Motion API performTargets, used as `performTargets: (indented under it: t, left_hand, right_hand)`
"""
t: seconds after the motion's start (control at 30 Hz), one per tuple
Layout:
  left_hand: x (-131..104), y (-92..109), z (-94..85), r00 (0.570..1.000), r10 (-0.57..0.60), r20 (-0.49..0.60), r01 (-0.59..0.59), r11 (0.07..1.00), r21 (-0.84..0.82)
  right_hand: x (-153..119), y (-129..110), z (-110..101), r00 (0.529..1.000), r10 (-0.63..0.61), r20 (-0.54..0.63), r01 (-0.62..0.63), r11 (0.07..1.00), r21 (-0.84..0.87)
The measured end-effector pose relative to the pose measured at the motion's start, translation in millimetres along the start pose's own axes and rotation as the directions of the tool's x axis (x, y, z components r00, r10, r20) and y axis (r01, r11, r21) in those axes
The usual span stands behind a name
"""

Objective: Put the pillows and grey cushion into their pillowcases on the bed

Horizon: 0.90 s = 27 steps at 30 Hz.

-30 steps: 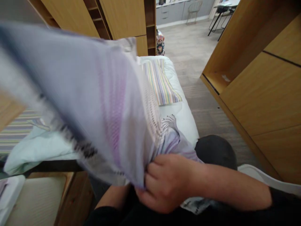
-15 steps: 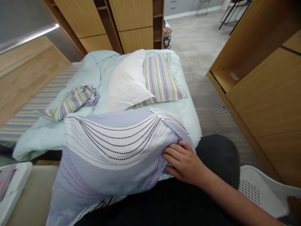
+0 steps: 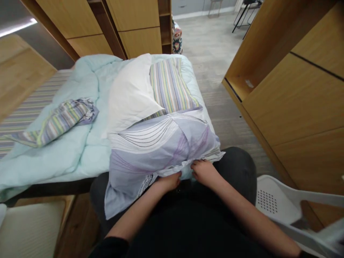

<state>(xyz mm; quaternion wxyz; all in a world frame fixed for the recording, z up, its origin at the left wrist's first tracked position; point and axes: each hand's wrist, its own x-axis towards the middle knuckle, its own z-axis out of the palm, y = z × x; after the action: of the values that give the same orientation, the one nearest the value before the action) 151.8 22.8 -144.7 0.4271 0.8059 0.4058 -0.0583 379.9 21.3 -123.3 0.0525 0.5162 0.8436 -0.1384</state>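
A puffed lavender-and-white pillowcase (image 3: pixel 150 143) with dotted curved lines lies across my lap and the near edge of the bed. My right hand (image 3: pixel 203 172) is closed on its near edge, fingers curled over the fabric. Just left of it, my left hand (image 3: pixel 172 180) is closed at the same near edge, its fingertips partly hidden by the cloth. Beyond the pillowcase lie a plain white pillow (image 3: pixel 131 89) and a striped pillowcase (image 3: pixel 172 84), partly overlapping. A crumpled striped cloth (image 3: pixel 64 120) rests on the left of the pale green quilt (image 3: pixel 88 150).
Wooden cabinets (image 3: pixel 139 43) stand behind the bed, and another wooden cabinet (image 3: pixel 298 118) runs along the right. A white perforated chair (image 3: pixel 276 200) is at my lower right. A cream cushioned seat (image 3: pixel 32 229) sits at lower left.
My left hand has come into view at the pillowcase's near edge. My right hand has moved from its right side to that edge. The pillowcase lies lower and flatter, and the view has shifted.
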Motion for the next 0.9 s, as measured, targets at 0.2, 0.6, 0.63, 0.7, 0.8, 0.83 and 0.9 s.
performTargets:
  t: [0.2,0.6,0.63,0.7,0.8,0.83,0.9]
  left_hand:
    - [-32,40,-28.3,0.900,0.435,-0.038,-0.435,0.900,0.020]
    - [19,-24,-87.6,0.671,0.155,-0.725,0.199,0.904,0.378]
    - [20,-25,-82.9,0.673,0.157,-0.723,0.197,0.904,0.380]
    - [24,-24,-78.1,0.693,0.157,-0.703,0.189,0.902,0.387]
    - [30,-28,-84.4,0.710,0.139,-0.691,0.181,0.912,0.369]
    - [28,-30,-89.4,0.695,0.130,-0.707,0.185,0.918,0.351]
    - [12,-34,-101.4,0.633,0.136,-0.762,0.178,0.933,0.314]
  right_hand:
    - [-10,3,-32,0.942,-0.085,-0.325,0.129,0.985,0.116]
    - [38,71,-52,0.849,0.527,0.044,-0.518,0.846,-0.129]
    - [37,81,-50,0.822,0.565,0.067,-0.556,0.823,-0.119]
    - [40,92,-43,0.786,0.614,0.079,-0.606,0.789,-0.100]
    - [53,93,-31,0.739,0.672,0.049,-0.668,0.741,-0.072]
    - [57,92,-28,0.730,0.683,0.040,-0.680,0.730,-0.072]
    - [63,91,-28,0.720,0.694,0.008,-0.692,0.718,-0.071]
